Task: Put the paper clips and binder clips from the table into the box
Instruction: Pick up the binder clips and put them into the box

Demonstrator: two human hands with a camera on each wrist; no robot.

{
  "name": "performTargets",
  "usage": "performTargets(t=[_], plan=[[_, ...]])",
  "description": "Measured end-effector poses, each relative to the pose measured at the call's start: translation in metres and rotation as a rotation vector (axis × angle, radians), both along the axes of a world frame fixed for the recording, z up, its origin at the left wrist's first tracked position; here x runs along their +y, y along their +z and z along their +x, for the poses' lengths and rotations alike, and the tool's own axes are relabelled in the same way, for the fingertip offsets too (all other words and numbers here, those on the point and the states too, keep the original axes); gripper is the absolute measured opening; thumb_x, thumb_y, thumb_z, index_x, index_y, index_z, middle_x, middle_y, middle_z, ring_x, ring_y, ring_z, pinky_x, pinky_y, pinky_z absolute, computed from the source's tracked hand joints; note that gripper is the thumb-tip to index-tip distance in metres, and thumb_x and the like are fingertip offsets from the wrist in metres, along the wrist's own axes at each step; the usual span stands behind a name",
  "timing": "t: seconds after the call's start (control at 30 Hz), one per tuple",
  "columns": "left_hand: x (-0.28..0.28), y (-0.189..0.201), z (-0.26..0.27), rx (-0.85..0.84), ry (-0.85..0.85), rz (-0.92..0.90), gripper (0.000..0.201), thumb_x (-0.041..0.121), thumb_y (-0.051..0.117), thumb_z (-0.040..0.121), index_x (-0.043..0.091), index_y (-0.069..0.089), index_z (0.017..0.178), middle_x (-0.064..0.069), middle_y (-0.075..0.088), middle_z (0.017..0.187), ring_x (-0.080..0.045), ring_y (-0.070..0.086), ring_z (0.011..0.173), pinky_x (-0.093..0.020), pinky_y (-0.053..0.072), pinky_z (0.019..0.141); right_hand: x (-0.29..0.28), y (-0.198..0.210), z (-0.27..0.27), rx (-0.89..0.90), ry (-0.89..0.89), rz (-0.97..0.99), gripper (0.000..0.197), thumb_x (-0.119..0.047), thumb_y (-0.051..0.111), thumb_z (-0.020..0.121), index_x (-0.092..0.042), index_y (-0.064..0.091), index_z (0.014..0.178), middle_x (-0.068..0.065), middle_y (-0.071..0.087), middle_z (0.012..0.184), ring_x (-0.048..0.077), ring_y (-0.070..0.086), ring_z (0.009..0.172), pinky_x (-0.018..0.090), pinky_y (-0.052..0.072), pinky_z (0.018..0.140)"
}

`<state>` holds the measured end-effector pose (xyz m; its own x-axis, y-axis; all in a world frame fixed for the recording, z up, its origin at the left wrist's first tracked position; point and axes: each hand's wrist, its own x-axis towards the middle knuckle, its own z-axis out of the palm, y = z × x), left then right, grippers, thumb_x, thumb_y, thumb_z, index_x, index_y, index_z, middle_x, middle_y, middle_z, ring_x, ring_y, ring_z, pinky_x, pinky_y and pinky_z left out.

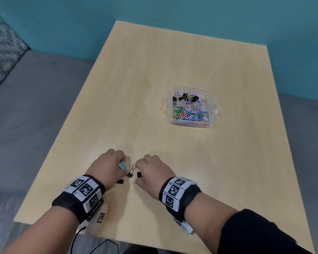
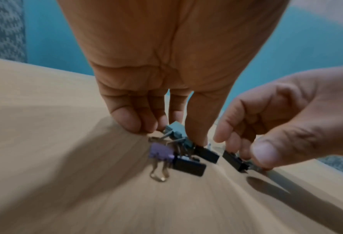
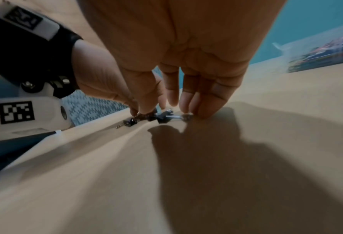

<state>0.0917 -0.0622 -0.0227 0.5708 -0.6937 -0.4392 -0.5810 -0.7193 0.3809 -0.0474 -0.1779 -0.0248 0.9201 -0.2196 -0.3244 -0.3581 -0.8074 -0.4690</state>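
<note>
Near the table's front edge, a small heap of binder clips lies between my two hands. My left hand pinches a teal binder clip with curled fingers. Below it lie a purple clip and two black clips. My right hand, just to the right, pinches another black binder clip between thumb and fingers against the table. The clear plastic box stands farther back on the right. It holds coloured paper clips in front and binder clips behind.
The wooden table stands against a teal wall. Grey floor and a patterned seat lie to the left. The box also shows at the far right in the right wrist view. Both wrists wear black bands with marker tags.
</note>
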Motion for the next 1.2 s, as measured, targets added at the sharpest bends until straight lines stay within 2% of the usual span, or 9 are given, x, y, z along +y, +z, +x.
performTargets(t=[0.33, 0.43, 0.53, 0.7, 0.8, 0.9, 1.0, 1.1, 1.2], plan=[[-0.002, 0.0, 0.0, 0.098, 0.114, -0.124, 0.025, 0.029, 0.069, 0.076, 0.027, 0.044, 0.081, 0.001, 0.057, 0.071, -0.021, 0.058, 0.059, -0.03, 0.046, 0.048, 0.01, -0.001, 0.011, 0.054, -0.056, -0.025, 0.021, -0.007, 0.051, 0.081, -0.021, 0.037, 0.086, 0.008, 0.048, 0.096, 0.028, 0.045, 0.087, 0.035, 0.038, 0.068], [0.003, 0.006, 0.007, 0.259, 0.352, -0.307, 0.012, 0.019, 0.066, 0.082, 0.026, 0.058, 0.088, -0.003, 0.062, 0.07, -0.02, 0.061, 0.056, -0.03, 0.05, 0.055, 0.003, 0.005, 0.008, 0.054, -0.125, 0.03, 0.017, 0.001, 0.045, 0.076, -0.013, 0.045, 0.086, 0.006, 0.043, 0.093, 0.026, 0.044, 0.071, 0.034, 0.04, 0.061], [0.019, 0.011, 0.015, 0.495, 0.721, -0.485, 0.008, -0.001, 0.061, 0.082, 0.007, 0.062, 0.08, -0.015, 0.061, 0.069, -0.028, 0.065, 0.061, -0.031, 0.052, 0.06, -0.006, 0.007, 0.003, 0.089, -0.185, 0.066, 0.02, 0.006, 0.04, 0.074, -0.012, 0.045, 0.081, 0.004, 0.04, 0.092, 0.019, 0.037, 0.058, 0.035, 0.045, 0.058], [0.047, 0.02, 0.003, 0.651, 0.904, -0.538, 0.024, -0.017, 0.042, 0.081, 0.005, 0.05, 0.074, -0.016, 0.068, 0.07, -0.03, 0.062, 0.061, -0.032, 0.041, 0.056, -0.007, 0.003, -0.008, 0.037, -0.216, 0.144, 0.03, 0.006, 0.038, 0.077, -0.019, 0.049, 0.092, -0.001, 0.041, 0.1, 0.022, 0.045, 0.075, 0.035, 0.049, 0.068], [0.06, 0.017, -0.01, 0.58, 0.814, -0.481, 0.018, -0.01, 0.05, 0.085, 0.007, 0.054, 0.079, -0.013, 0.063, 0.069, -0.023, 0.053, 0.057, -0.031, 0.042, 0.054, -0.007, -0.003, -0.013, -0.022, -0.48, 0.359, 0.038, 0.005, 0.041, 0.082, -0.022, 0.063, 0.096, -0.003, 0.055, 0.1, 0.015, 0.055, 0.085, 0.027, 0.048, 0.074], [0.068, 0.012, -0.022, 0.294, 0.478, -0.292, 0.018, 0.027, 0.072, 0.079, 0.03, 0.056, 0.086, 0.003, 0.062, 0.067, -0.013, 0.058, 0.064, -0.029, 0.042, 0.062, -0.01, 0.007, -0.013, -0.07, -1.015, 1.031, 0.037, 0.01, 0.036, 0.08, -0.008, 0.067, 0.088, 0.008, 0.065, 0.084, 0.015, 0.05, 0.06, 0.022, 0.041, 0.053], [0.067, 0.002, -0.03, 0.043, 0.117, -0.153, 0.032, 0.039, 0.073, 0.074, 0.036, 0.05, 0.097, 0.01, 0.051, 0.076, -0.011, 0.051, 0.073, -0.027, 0.038, 0.062, -0.016, 0.019, -0.01, -0.038, -1.14, 1.489, 0.027, 0.004, 0.039, 0.086, -0.002, 0.065, 0.093, 0.014, 0.062, 0.079, 0.02, 0.051, 0.056, 0.029, 0.046, 0.054], [0.061, -0.007, -0.033, -0.105, -0.059, -0.051, 0.019, 0.033, 0.066, 0.082, 0.026, 0.054, 0.095, 0.009, 0.044, 0.081, -0.015, 0.044, 0.074, -0.029, 0.035, 0.061, -0.01, 0.017, 0.002, 0.072, -0.952, 1.312, 0.019, -0.005, 0.049, 0.086, -0.012, 0.066, 0.088, 0.006, 0.059, 0.072, 0.018, 0.051, 0.051, 0.026, 0.041, 0.049], [0.054, -0.004, -0.032, -0.12, -0.067, -0.006, 0.014, 0.029, 0.06, 0.085, 0.022, 0.049, 0.08, 0.007, 0.043, 0.076, -0.016, 0.043, 0.068, -0.029, 0.031, 0.057, -0.004, 0.016, 0.015, 0.149, -0.487, 0.732, 0.012, -0.018, 0.051, 0.084, -0.023, 0.062, 0.087, -0.001, 0.058, 0.072, 0.017, 0.05, 0.053, 0.025, 0.04, 0.045]])
